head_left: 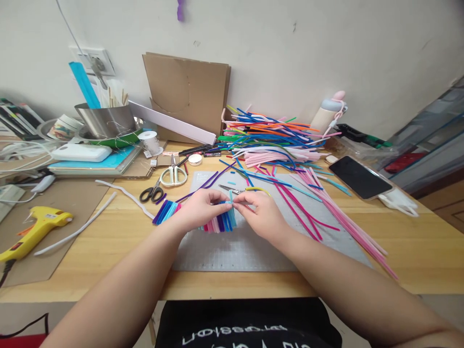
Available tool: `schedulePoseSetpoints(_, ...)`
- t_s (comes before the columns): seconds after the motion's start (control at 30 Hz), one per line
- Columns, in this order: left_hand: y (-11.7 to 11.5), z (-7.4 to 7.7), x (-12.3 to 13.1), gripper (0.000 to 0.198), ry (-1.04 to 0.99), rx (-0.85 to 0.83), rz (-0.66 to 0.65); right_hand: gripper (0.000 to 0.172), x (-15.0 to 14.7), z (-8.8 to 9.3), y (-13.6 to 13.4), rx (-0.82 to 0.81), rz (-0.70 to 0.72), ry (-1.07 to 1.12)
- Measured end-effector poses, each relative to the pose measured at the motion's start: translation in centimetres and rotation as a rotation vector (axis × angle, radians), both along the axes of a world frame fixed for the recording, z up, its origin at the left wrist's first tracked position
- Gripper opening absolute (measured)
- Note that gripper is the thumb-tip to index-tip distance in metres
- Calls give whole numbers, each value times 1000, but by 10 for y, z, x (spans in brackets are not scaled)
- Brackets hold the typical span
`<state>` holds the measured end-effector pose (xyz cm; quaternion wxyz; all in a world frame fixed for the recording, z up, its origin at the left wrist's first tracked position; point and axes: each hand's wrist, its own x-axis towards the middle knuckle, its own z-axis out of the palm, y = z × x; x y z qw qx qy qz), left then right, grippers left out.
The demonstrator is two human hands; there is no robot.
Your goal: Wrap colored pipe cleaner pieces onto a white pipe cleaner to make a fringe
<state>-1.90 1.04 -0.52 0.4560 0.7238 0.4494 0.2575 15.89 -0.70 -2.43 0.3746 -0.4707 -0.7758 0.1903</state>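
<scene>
A row of short pipe cleaners [216, 224] in blue, purple, pink and turquoise hangs side by side under my left hand [201, 209], whose fingers pinch the row near its right end. Part of the same row sticks out left of that wrist. My right hand [259, 209] is closed too, thumb and forefinger pinching a light turquoise pipe cleaner [231, 195] that stands upright at the end of the row. The fingertips of both hands nearly meet there. Just behind them, small scissors [232, 189] lie on the grey cutting mat [239, 256].
Loose pink pipe cleaners [348, 224] spread to the right, near a phone [360, 177]. A colourful heap of pipe cleaners [271, 135] lies at the back beside cardboard [186, 92]. On the left are a yellow glue gun [39, 227], black-handled scissors [152, 193] and white-handled scissors [173, 176].
</scene>
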Motion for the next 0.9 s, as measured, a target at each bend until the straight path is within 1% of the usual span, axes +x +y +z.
schedulePoseSetpoints(0.1,3,-1,-1,29,41,6,15,14,2,-2,4,-97,7,65)
schedulePoseSetpoints(0.27,2,2,-2,27,191,70,12,7,3,1,2,-70,-26,-58)
schedulePoseSetpoints(0.37,0,5,-1,27,215,88,-22,8,0,3,-1,-135,-22,-67)
schedulePoseSetpoints(0.43,-2,7,-1,26,220,73,-34,7,-2,3,-1,-206,4,-13)
schedulePoseSetpoints(0.53,-2,8,-1,25,200,50,-51,6,-2,1,1,-330,85,137)
schedulePoseSetpoints(0.63,-1,7,-3,24,169,26,-82,11,-2,0,3,-512,179,320)
schedulePoseSetpoints(0.7,0,6,-4,22,158,18,-88,14,-2,-1,4,-606,198,418)
schedulePoseSetpoints(0.8,0,5,-4,21,155,18,-80,15,-1,-1,5,-663,187,492)
schedulePoseSetpoints(0.9,-1,5,-4,21,166,-3,-81,13,-1,0,6,-706,203,509)
